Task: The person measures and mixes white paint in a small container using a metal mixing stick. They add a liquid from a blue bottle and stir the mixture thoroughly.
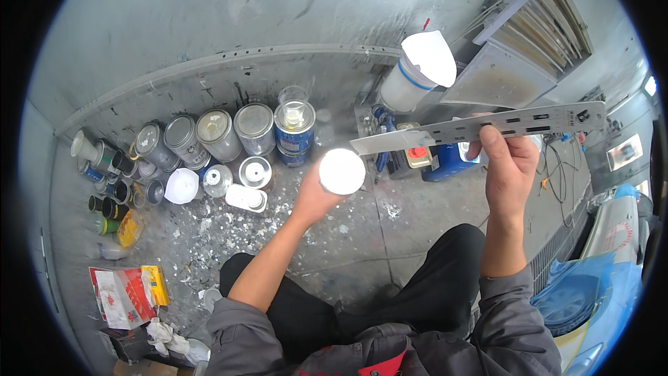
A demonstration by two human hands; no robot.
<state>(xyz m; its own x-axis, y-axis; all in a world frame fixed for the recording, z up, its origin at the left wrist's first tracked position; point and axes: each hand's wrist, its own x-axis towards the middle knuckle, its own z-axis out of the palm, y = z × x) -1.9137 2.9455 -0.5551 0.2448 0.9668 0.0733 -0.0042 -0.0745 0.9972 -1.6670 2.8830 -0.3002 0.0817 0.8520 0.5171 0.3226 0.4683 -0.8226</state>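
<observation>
My left hand [312, 200] is wrapped round the side of a round cup [342, 172] whose top looks bright white, apparently full of white liquid. In my right hand [508, 167], a long flat paint mixing stick [445, 131] with dark slots is pinched between thumb and fingers. It lies nearly level, with its white-coated left tip just above the cup's right rim. Whether the tip touches the rim, I cannot tell. Both hands are in front of me over the floor.
Several paint cans [254, 125] line the wall, with a clear cup on the blue can [293, 132]. A white paper strainer [429, 56] tops a container at the back right. Blue jugs [451, 163] stand below it. A red and white box [122, 298] lies lower left; blue masking film [574, 292] is at right.
</observation>
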